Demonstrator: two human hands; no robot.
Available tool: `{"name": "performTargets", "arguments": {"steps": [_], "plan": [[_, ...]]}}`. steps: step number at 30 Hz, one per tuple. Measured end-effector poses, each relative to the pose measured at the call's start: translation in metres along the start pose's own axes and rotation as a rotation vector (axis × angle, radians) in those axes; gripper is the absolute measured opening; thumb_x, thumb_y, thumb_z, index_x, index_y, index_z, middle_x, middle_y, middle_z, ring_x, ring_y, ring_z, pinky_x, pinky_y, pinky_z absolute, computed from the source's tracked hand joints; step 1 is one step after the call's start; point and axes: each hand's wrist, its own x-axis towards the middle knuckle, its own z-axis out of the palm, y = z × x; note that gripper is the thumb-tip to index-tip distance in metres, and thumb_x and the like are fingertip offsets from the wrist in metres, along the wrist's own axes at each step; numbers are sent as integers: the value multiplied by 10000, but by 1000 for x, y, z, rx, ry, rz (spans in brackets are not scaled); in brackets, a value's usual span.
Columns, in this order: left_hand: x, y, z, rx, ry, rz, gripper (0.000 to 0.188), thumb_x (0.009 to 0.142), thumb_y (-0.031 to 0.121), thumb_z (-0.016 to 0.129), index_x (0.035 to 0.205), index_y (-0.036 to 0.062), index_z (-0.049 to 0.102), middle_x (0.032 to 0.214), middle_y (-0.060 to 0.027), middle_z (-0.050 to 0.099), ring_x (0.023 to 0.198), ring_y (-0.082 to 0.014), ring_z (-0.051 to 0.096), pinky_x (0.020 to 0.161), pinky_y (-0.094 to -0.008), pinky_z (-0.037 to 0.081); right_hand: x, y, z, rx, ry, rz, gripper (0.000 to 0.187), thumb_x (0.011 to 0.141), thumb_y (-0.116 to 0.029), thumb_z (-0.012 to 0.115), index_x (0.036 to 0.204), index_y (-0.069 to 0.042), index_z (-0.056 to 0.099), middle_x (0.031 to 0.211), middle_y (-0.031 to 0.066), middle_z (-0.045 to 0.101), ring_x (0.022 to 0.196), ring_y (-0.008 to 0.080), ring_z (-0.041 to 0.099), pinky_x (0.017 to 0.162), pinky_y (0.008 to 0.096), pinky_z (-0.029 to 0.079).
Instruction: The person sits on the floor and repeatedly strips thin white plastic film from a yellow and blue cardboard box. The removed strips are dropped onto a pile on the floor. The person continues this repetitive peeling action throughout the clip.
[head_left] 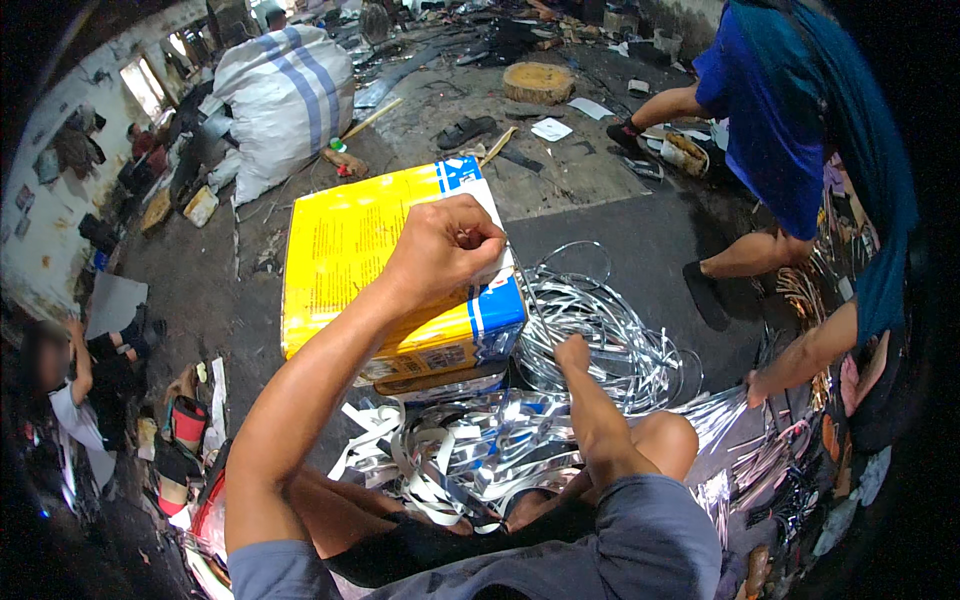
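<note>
My left hand (447,245) is raised over a glossy yellow box (345,230) with a blue and white end. Its fingers are pinched on a thin metal strip (527,283), which slants down past the box's right edge toward my right hand (572,353). That hand is closed at the strip's lower part, beside a loose coil of shiny silver metal strips (625,340); its fingertips are partly hidden. More wide, flat silver and white strips (440,455) lie tangled between my legs, in front of the box.
A person in blue (760,130) stands at the right, one hand near a bundle of silver strips (715,415). Behind the box are a large white sack (285,100), a round wood block (538,83) and a sandal (466,131). Another person (85,400) sits at far left.
</note>
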Motion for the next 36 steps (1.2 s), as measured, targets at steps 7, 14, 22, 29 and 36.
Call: {"name": "performTargets", "arguments": {"steps": [7,14,22,29,36], "plan": [[-2,5,-7,36,-68,89,40,855,25,744,863,-13,751,821,-81,693,707,-144,670,629,-301,544,5,25,10,-37,72,-2,270,895,-137,593,1065,11,742,1169,273,709,1082,454,698,939,518,565],[-9,2,-14,227,-158,294,210,832,-1,767,1037,42,755,1002,-109,691,905,-267,710,794,-338,577,12,42,19,-27,102,-15,310,882,-175,574,1050,39,722,1143,304,706,1089,491,681,948,546,554],[-10,-4,-16,538,-117,430,272,902,329,722,1108,178,814,1167,-66,682,1234,-302,555,1055,-419,460,54,104,-12,-110,358,217,266,878,-234,707,1054,-43,764,1093,216,751,1018,395,742,882,513,601],[-7,-11,-10,464,-128,341,440,906,471,725,1215,163,777,1364,-72,625,1297,-305,536,1139,-452,426,14,112,-54,-278,270,449,446,978,-309,576,1211,59,671,1259,273,657,1074,388,710,876,491,584],[-12,18,-9,574,13,574,328,839,283,781,1125,124,756,1256,-85,666,1173,-317,614,1012,-428,516,-126,21,31,-159,-275,94,706,832,-546,749,1259,8,651,1407,253,578,1226,433,633,1032,538,510]]}}
